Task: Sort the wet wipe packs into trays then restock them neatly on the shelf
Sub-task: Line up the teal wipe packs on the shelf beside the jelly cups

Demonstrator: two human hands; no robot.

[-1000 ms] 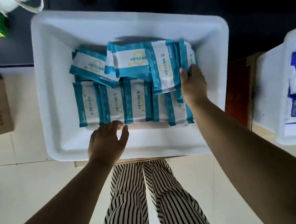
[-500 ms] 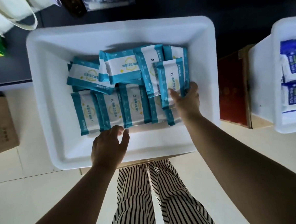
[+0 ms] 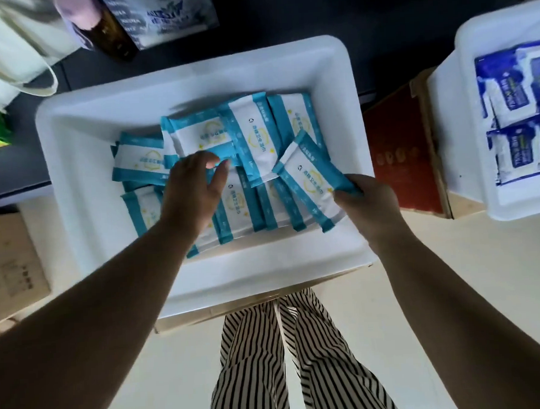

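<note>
Plenty is hidden here. The left hand [image 3: 193, 189] hovers low over the middle of the teal-and-white wipe packs [image 3: 253, 205] in the white tray [image 3: 83, 195], and its back covers whatever lies beneath; fingers curl loosely downward, thumb spread, but whether they pinch a pack or merely touch the pile, I cannot tell. The print on the packs is too small to read. At the right edge a second white tray [image 3: 447, 151] is cut off, with blue-and-white packs [image 3: 514, 110] inside, only partly seen. A red box [image 3: 401, 166] sits between the two trays. At the top, a brown bottle [image 3: 112, 34] and a printed package [image 3: 171, 15] are cropped, and on the left a cardboard box [image 3: 9, 265] runs out of view.

The right hand [image 3: 369, 205] grips one teal pack [image 3: 311, 180] by its near end, thumb on top, the pack tilted and lifted above the row near the tray's right wall.

Now the changes: half a second ago the left hand rested at the tray's near rim, and it has moved forward over the packs. The right hand, then reaching in beside a pack lying in the pile, has pulled back towards the rim with the pack raised and angled. The view has tipped so more of the second tray shows.
</note>
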